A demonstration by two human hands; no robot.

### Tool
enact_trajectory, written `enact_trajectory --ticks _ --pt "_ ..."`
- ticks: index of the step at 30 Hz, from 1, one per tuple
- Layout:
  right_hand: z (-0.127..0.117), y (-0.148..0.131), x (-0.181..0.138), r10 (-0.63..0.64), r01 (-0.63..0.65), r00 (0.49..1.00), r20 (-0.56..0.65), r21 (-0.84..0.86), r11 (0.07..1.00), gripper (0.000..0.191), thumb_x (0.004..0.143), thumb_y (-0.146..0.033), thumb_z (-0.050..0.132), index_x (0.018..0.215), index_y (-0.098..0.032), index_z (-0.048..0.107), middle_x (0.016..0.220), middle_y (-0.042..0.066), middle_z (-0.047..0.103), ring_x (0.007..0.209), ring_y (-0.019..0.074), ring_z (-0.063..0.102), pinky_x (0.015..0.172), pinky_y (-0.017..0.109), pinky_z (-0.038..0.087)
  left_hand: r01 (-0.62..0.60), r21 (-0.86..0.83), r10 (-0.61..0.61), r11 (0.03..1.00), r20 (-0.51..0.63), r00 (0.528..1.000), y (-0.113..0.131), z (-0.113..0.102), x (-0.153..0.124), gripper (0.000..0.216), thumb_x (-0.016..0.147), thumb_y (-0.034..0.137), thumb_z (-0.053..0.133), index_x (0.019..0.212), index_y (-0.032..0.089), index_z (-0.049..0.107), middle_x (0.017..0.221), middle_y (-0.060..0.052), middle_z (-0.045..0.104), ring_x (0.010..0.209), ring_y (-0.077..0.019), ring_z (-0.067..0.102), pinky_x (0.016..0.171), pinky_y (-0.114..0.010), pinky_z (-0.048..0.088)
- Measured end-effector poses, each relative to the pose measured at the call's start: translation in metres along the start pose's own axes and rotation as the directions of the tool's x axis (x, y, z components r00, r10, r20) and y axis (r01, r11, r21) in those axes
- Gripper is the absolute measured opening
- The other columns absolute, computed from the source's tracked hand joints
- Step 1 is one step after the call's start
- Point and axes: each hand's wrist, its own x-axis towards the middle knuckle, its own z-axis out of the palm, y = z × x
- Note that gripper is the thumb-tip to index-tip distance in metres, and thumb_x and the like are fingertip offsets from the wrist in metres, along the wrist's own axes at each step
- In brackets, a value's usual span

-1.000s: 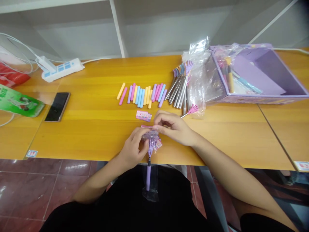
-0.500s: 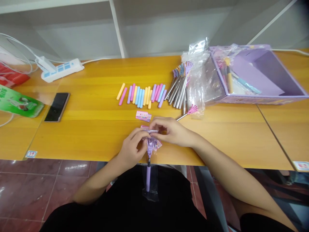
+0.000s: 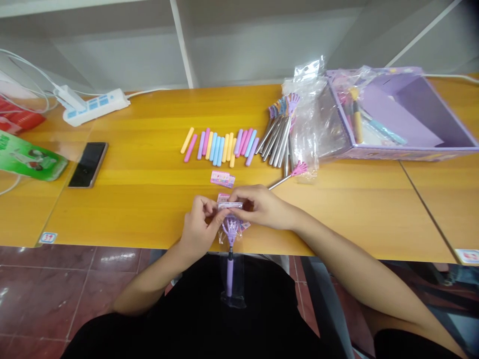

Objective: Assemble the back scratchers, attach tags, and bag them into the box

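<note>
Near the table's front edge, my left hand [image 3: 197, 229] and my right hand [image 3: 264, 208] pinch the top end of a clear plastic bag [image 3: 238, 284] from either side. Inside the bag lies a purple back scratcher [image 3: 229, 275], its hand-shaped head just below my fingers and its handle hanging past the edge toward my lap. A folded card strip [image 3: 232, 205] shows at the bag's top, between my fingertips. Small pink printed cards [image 3: 221, 178] lie just beyond, and others are partly hidden under the bag.
Several coloured handle sleeves [image 3: 217, 149] lie in a row. Metal-rod back scratchers [image 3: 277, 139] are piled beside clear bags [image 3: 309, 109]; a pink-headed back scratcher [image 3: 298, 168] lies apart. At right stands a purple box [image 3: 407, 149]; at left are a phone [image 3: 88, 165] and power strip [image 3: 98, 106].
My left hand has shifted left along the bag's top, its fingers now curled, uncovering more of the card strip and the purple head. My right hand stays at the top edge.
</note>
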Motion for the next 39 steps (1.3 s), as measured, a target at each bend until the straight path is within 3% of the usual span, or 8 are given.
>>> enact_trajectory --ticks 7,13,24,31,33,36,37,39 --pt "-0.001 -0.002 -0.001 0.011 -0.013 1.000 0.026 0.065 0.998 0.023 0.101 -0.041 0.076 0.099 -0.019 0.071 0.082 -0.001 0.071 0.063 0.0097 0.063 0.057 0.021 0.047 0.024 -0.102 -0.014 0.994 0.098 0.995 0.002 -0.002 0.001 0.036 0.107 0.045 0.071 0.128 0.024 0.051 0.090 0.000 0.076 0.077 -0.0156 0.077 0.067 -0.024 0.060" --pt "0.000 0.001 -0.001 0.019 -0.020 1.000 0.018 0.060 0.998 0.023 0.100 -0.041 0.078 0.099 -0.019 0.072 0.080 -0.002 0.071 0.061 0.0093 0.061 0.056 0.021 0.047 -0.007 -0.007 0.007 1.000 0.112 0.994 0.000 -0.006 0.000 0.024 0.108 0.043 0.070 0.120 0.023 0.071 0.102 -0.005 0.083 0.089 -0.0204 0.082 0.077 -0.031 0.066" --pt "-0.013 -0.004 -0.007 0.018 -0.016 0.994 0.109 -0.016 1.000 0.015 0.098 -0.028 0.076 0.108 -0.018 0.073 0.092 0.001 0.075 0.072 0.0112 0.064 0.065 0.024 0.052 -0.071 0.062 0.063 0.996 0.130 0.990 -0.003 -0.003 0.000 0.020 0.114 0.038 0.059 0.124 0.024 0.069 0.116 -0.007 0.083 0.105 -0.0223 0.082 0.094 -0.037 0.067" --pt "-0.020 -0.003 -0.007 0.102 -0.171 0.971 0.214 0.334 0.927 0.049 0.091 -0.043 0.089 0.124 -0.022 0.059 0.106 0.002 0.073 0.086 0.0148 0.071 0.076 0.029 0.059 0.056 -0.218 -0.002 0.974 0.240 0.971 0.002 -0.003 -0.002 0.062 0.089 0.036 0.093 0.139 0.024 0.059 0.130 -0.013 0.078 0.113 -0.0293 0.081 0.094 -0.042 0.070" --pt "-0.022 -0.003 -0.006 0.120 -0.253 0.920 0.374 0.330 0.910 0.053 0.087 -0.050 0.093 0.119 -0.021 0.061 0.100 0.001 0.073 0.082 0.0148 0.070 0.074 0.029 0.058 0.032 -0.244 0.009 0.969 0.162 0.987 0.008 -0.004 -0.001 0.055 0.088 0.035 0.093 0.132 0.024 0.062 0.125 -0.011 0.079 0.111 -0.0279 0.082 0.095 -0.040 0.069" --pt "-0.019 -0.011 -0.006 0.151 -0.328 0.800 0.581 0.212 0.921 0.056 0.083 -0.058 0.094 0.109 -0.019 0.065 0.092 0.001 0.074 0.083 0.0165 0.071 0.075 0.029 0.057 -0.095 -0.250 0.067 0.964 -0.116 0.991 0.017 -0.008 0.002 0.054 0.086 0.039 0.095 0.125 0.022 0.062 0.122 -0.010 0.078 0.110 -0.0257 0.081 0.096 -0.037 0.067" --pt "-0.016 -0.016 -0.007 0.156 -0.316 0.787 0.597 0.173 0.933 0.055 0.083 -0.060 0.094 0.107 -0.019 0.066 0.091 0.001 0.074 0.083 0.0167 0.072 0.075 0.028 0.057 -0.131 -0.238 0.081 0.962 -0.209 0.975 0.019 -0.010 0.003 0.056 0.084 0.040 0.096 0.124 0.022 0.061 0.121 -0.009 0.078 0.109 -0.0247 0.080 0.096 -0.036 0.067" --pt "-0.007 -0.027 -0.011 0.163 -0.257 0.828 0.536 0.105 0.961 0.047 0.088 -0.059 0.089 0.102 -0.020 0.067 0.090 0.000 0.074 0.080 0.0156 0.070 0.072 0.027 0.054 -0.192 -0.210 0.110 0.959 -0.351 0.930 0.021 -0.013 0.005 0.058 0.082 0.042 0.098 0.121 0.022 0.060 0.115 -0.007 0.076 0.102 -0.0221 0.080 0.092 -0.034 0.066"
